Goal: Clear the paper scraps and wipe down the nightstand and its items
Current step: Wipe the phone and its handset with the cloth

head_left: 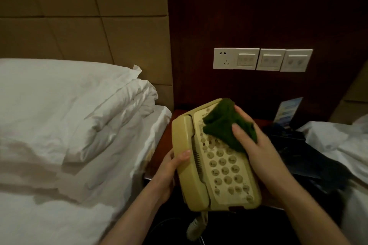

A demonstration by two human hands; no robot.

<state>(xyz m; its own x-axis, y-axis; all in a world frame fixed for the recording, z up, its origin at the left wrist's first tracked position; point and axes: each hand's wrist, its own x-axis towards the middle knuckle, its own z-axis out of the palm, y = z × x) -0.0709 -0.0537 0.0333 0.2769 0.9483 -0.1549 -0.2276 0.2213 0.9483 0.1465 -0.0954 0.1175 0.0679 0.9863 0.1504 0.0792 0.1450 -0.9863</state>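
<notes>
A yellowed cream telephone (219, 167) with its handset on the cradle is held tilted above the dark wooden nightstand (159, 157). My left hand (169, 169) grips the phone's left side, thumb on the handset. My right hand (256, 145) holds a crumpled dark green cloth (225, 123) and presses it onto the upper part of the keypad. The phone's cord (197, 225) hangs from its lower end. No paper scraps are visible.
A white bed with a pillow (65, 109) lies on the left, a second white bed (348, 145) on the right. Dark items and a blue card stand (288, 111) sit on the nightstand's right side. Wall sockets and switches (262, 59) are above.
</notes>
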